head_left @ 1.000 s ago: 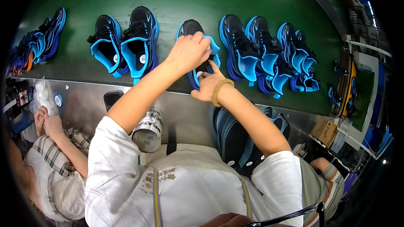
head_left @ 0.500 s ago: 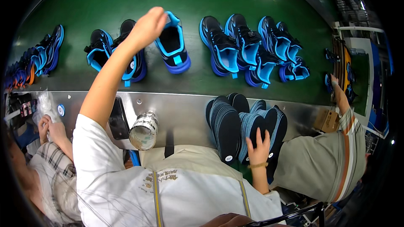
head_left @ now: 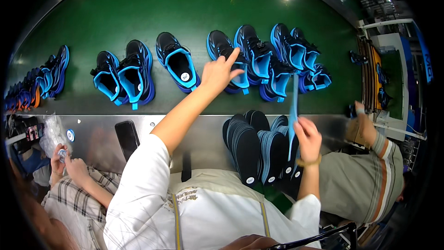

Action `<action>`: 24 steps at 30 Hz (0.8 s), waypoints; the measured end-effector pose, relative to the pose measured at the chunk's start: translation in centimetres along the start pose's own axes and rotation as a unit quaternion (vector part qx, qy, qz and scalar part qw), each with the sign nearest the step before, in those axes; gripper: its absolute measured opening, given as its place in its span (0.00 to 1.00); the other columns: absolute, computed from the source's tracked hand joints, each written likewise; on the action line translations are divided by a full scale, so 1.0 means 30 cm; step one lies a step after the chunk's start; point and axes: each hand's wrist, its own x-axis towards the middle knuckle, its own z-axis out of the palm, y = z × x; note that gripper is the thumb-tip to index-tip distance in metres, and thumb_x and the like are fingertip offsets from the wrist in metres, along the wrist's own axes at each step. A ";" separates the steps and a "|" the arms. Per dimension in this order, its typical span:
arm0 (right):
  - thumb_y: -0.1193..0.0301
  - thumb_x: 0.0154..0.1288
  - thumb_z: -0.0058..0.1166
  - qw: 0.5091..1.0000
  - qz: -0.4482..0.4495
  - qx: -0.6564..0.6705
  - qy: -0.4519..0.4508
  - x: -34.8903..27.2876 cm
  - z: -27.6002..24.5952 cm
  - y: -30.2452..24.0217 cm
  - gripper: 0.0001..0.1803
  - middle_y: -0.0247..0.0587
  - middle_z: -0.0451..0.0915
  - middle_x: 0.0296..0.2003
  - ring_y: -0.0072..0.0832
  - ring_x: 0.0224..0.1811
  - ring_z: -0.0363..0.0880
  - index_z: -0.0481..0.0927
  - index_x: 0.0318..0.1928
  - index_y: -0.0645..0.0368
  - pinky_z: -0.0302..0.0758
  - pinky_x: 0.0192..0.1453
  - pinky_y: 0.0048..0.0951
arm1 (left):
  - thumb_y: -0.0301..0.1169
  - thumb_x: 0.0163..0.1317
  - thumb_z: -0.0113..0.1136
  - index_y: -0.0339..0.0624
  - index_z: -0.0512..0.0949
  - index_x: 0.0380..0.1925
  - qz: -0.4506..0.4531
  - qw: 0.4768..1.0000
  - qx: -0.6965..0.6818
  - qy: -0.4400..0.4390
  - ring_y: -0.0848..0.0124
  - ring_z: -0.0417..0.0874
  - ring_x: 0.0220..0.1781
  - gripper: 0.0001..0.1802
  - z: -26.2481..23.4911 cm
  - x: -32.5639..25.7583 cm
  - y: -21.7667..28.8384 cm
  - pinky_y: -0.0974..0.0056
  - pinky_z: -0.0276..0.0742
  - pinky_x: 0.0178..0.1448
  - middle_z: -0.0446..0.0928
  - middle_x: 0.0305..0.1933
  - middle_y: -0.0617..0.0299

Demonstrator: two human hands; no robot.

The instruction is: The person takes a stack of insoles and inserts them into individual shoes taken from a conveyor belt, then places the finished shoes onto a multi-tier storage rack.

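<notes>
My right hand (head_left: 307,136) grips a thin insole (head_left: 293,106), seen nearly edge-on with its light blue side showing. Below and left of this hand lie stacks of black insoles (head_left: 245,150) with blue edges and round white labels. My left hand (head_left: 219,73) is over a black-and-blue sneaker (head_left: 218,44), thumb and forefinger spread apart, partly covering the shoe's opening. Whether it touches the shoe is unclear. To its left stands a single sneaker (head_left: 178,62) with a labelled insole inside. A pair of sneakers (head_left: 125,76) stands farther left.
Several more sneakers (head_left: 289,51) stand right of my left hand on the green surface (head_left: 185,4). A row of shoes (head_left: 48,74) is at far left. A phone (head_left: 126,138) lies on the metal ledge (head_left: 95,146). Co-workers' hands (head_left: 76,169) and a co-worker's arm (head_left: 367,125) flank me.
My left hand has moved right, from the single shoe to the neighbouring one. My right hand has lifted an insole off the stacks. A labelled insole now shows inside the single shoe.
</notes>
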 end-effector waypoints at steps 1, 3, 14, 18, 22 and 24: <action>0.74 0.52 0.54 0.998 -0.025 0.009 -0.057 0.077 0.024 -0.026 0.09 0.39 0.74 0.33 0.19 0.31 0.72 0.77 0.34 0.67 0.68 0.34 0.17 | 0.50 0.48 0.53 0.52 0.64 0.50 -0.011 1.000 0.017 -0.004 0.59 0.76 0.23 0.29 0.011 0.030 -0.007 0.59 0.71 0.24 0.72 0.22 0.55; 0.72 0.50 0.55 0.984 0.078 0.054 -0.152 0.205 0.088 -0.077 0.08 0.34 0.75 0.22 0.15 0.23 0.69 0.78 0.29 0.66 0.66 0.26 0.17 | 0.52 0.50 0.50 0.52 0.68 0.47 -0.026 0.998 -0.032 -0.039 0.57 0.76 0.25 0.26 0.022 0.081 -0.031 0.59 0.71 0.29 0.73 0.22 0.51; 0.71 0.50 0.45 0.870 -0.136 -0.400 -0.252 0.454 0.601 0.050 0.09 0.55 0.71 0.37 0.42 0.37 0.73 0.76 0.27 0.64 0.70 0.44 0.35 | 0.49 0.54 0.50 0.41 0.73 0.19 -0.326 0.782 -0.495 -0.193 0.83 0.54 0.11 0.21 0.030 0.149 -0.142 0.73 0.46 0.15 0.63 0.12 0.72; 0.74 0.54 0.41 0.858 -0.267 -0.403 -0.175 0.381 0.588 0.091 0.08 0.59 0.64 0.47 0.47 0.43 0.68 0.73 0.32 0.63 0.68 0.47 0.37 | 0.49 0.53 0.51 0.36 0.75 0.25 -0.218 0.855 -0.438 -0.173 0.78 0.64 0.16 0.23 0.078 0.133 -0.175 0.72 0.58 0.20 0.68 0.15 0.68; 0.66 0.51 0.47 0.838 -0.113 -0.468 -0.258 0.353 0.502 -0.051 0.14 0.59 0.67 0.45 0.47 0.44 0.68 0.73 0.36 0.61 0.69 0.47 0.37 | 0.48 0.54 0.50 0.32 0.75 0.31 -0.161 0.930 -0.301 -0.134 0.75 0.70 0.23 0.25 0.050 0.122 -0.129 0.68 0.66 0.27 0.73 0.20 0.62; 0.61 0.46 0.50 0.804 -0.006 -0.470 -0.365 0.393 0.480 -0.085 0.19 0.54 0.72 0.39 0.43 0.42 0.71 0.75 0.37 0.61 0.69 0.47 0.35 | 0.48 0.55 0.48 0.32 0.74 0.28 -0.153 0.941 -0.286 -0.096 0.77 0.67 0.21 0.25 0.071 0.125 -0.105 0.68 0.64 0.25 0.70 0.17 0.63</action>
